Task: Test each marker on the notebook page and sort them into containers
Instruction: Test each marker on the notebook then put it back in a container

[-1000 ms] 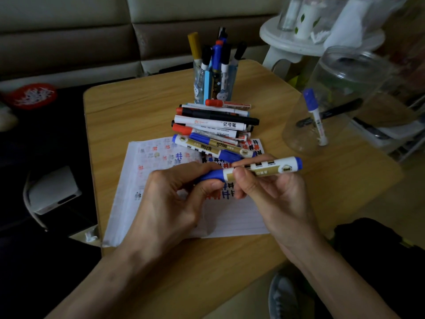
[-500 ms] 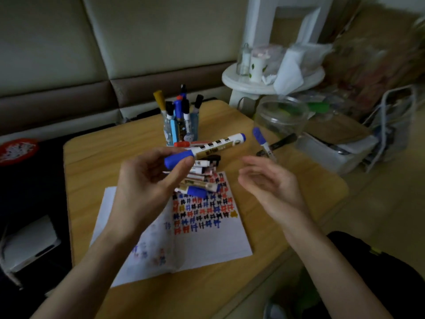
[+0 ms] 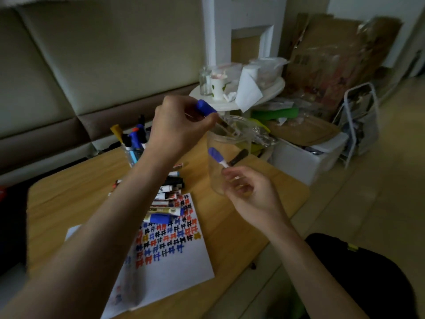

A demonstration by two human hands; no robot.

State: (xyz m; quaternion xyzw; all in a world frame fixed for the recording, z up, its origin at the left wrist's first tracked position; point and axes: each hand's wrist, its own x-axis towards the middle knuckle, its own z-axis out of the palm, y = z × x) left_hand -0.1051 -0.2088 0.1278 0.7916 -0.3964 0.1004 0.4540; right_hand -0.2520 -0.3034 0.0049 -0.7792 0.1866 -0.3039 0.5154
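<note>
We are now lowering the blue marker (image 3: pixel 205 107), gripped in our left hand (image 3: pixel 181 125), into the jar (image 3: pixel 215 180) at one o'clock; right hand (image 3: pixel 250 199) loose; releasing comes next.

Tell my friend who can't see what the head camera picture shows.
A left hand holds a blue-capped marker at the mouth of a clear jar with two markers inside. The right hand is beside the jar. More markers and a scribbled paper lie on the table.

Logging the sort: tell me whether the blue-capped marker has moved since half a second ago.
Yes. The left hand has carried the blue-capped marker rightward, from over the marker pile to the mouth of the clear jar, tip pointing in.
</note>
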